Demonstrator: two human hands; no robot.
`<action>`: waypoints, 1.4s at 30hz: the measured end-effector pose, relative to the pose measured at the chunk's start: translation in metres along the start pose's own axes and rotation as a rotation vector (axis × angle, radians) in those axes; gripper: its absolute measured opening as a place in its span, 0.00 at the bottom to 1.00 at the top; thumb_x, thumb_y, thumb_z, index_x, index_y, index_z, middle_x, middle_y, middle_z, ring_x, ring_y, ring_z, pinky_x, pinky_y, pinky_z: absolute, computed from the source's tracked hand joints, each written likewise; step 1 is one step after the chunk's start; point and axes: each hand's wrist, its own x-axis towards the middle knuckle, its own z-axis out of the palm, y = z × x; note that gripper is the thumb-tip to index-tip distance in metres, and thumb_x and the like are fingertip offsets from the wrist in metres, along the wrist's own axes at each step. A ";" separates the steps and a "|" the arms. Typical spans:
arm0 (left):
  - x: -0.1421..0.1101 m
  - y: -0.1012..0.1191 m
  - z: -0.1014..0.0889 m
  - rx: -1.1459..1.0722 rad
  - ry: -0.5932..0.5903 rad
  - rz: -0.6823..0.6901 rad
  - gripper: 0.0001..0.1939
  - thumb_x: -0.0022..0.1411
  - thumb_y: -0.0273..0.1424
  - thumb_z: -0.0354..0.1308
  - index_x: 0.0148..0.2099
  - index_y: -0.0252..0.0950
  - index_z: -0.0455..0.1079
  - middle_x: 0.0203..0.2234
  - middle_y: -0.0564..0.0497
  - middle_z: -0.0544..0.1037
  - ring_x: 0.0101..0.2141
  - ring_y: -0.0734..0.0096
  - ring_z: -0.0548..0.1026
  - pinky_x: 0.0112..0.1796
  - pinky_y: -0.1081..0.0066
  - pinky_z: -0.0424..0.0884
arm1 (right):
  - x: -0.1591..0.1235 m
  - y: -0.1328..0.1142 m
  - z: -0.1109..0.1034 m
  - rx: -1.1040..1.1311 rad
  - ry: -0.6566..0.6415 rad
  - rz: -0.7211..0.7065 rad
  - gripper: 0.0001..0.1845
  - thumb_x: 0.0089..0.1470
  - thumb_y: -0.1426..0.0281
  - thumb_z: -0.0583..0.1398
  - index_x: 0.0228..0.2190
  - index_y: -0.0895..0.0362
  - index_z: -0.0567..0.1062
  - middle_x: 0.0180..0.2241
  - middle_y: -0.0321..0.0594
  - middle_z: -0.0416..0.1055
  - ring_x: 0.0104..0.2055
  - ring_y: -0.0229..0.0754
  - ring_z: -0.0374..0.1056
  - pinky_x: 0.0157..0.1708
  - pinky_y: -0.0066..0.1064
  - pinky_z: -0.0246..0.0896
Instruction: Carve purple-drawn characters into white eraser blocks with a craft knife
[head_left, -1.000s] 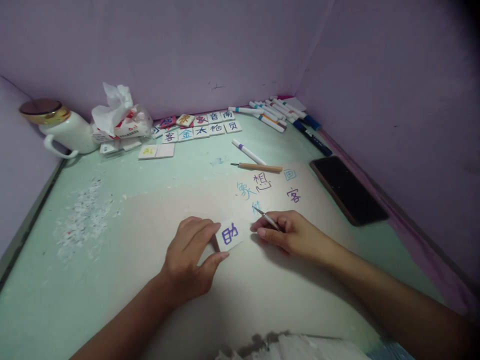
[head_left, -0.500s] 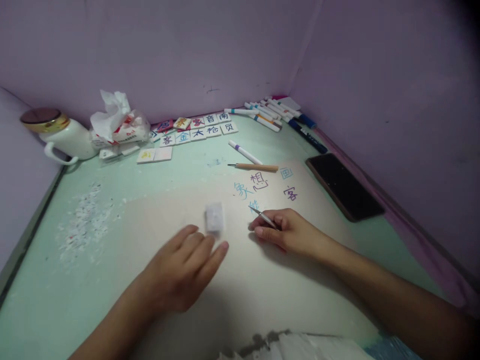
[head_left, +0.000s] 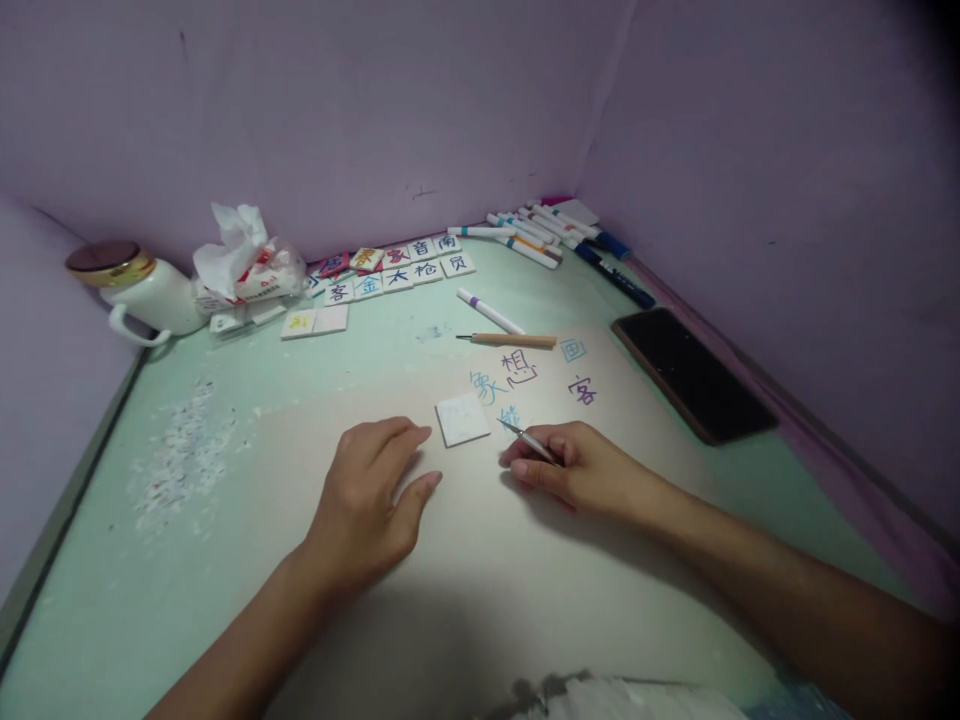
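Note:
A small white square tile point(head_left: 462, 419) lies flat on the pale board point(head_left: 480, 540), with faint marks on its face. Just left of it, my left hand point(head_left: 375, 490) is open, thumb and fingers apart and holding nothing. My right hand point(head_left: 559, 465) grips a slim metal carving knife point(head_left: 534, 442), its thin tip pointing up and left past the tile's right side. Blue and purple characters point(head_left: 517, 368) are written on the board beyond the tile. A wooden-handled carving tool point(head_left: 514, 341) rests behind them, next to a white marker point(head_left: 491, 311) with a purple band.
Tiles bearing characters point(head_left: 397, 279) stand in rows along the back wall. Several markers point(head_left: 536, 232) are piled at the back right, near a dark phone point(head_left: 694, 375). At left are a lidded white mug point(head_left: 161, 300), a tissue pack point(head_left: 259, 275) and scattered white shavings point(head_left: 184, 460).
The tile, blurred before near my left fingertips, has shifted right and now lies still. My left hand's fingers have spread. My right hand keeps the knife in nearly the same place.

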 end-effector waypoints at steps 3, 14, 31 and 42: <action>0.016 -0.003 0.010 -0.134 -0.154 -0.130 0.18 0.56 0.31 0.57 0.50 0.33 0.66 0.46 0.40 0.71 0.47 0.55 0.69 0.46 0.54 0.66 | 0.001 0.000 0.000 -0.002 -0.002 0.007 0.08 0.48 0.71 0.58 0.31 0.60 0.74 0.16 0.29 0.60 0.15 0.30 0.51 0.16 0.25 0.45; 0.037 0.007 0.018 -0.582 -0.184 -0.547 0.16 0.55 0.35 0.56 0.45 0.34 0.69 0.42 0.41 0.74 0.44 0.54 0.71 0.48 0.48 0.63 | 0.003 0.001 -0.003 0.017 -0.045 -0.062 0.03 0.46 0.72 0.58 0.24 0.59 0.71 0.16 0.29 0.60 0.14 0.29 0.52 0.15 0.23 0.46; -0.009 0.048 -0.028 -0.353 -0.207 -0.756 0.16 0.57 0.41 0.51 0.23 0.37 0.68 0.13 0.55 0.67 0.20 0.70 0.67 0.25 0.71 0.62 | 0.006 0.004 -0.011 -0.020 -0.056 -0.103 0.08 0.47 0.67 0.61 0.28 0.60 0.75 0.21 0.35 0.71 0.14 0.27 0.53 0.14 0.21 0.44; -0.041 0.059 -0.011 -0.133 -0.207 -0.500 0.15 0.56 0.26 0.51 0.46 0.35 0.70 0.40 0.45 0.77 0.40 0.62 0.73 0.43 0.60 0.68 | 0.008 0.007 -0.014 -0.041 -0.061 -0.119 0.11 0.46 0.65 0.61 0.30 0.61 0.74 0.24 0.38 0.74 0.13 0.26 0.52 0.13 0.22 0.38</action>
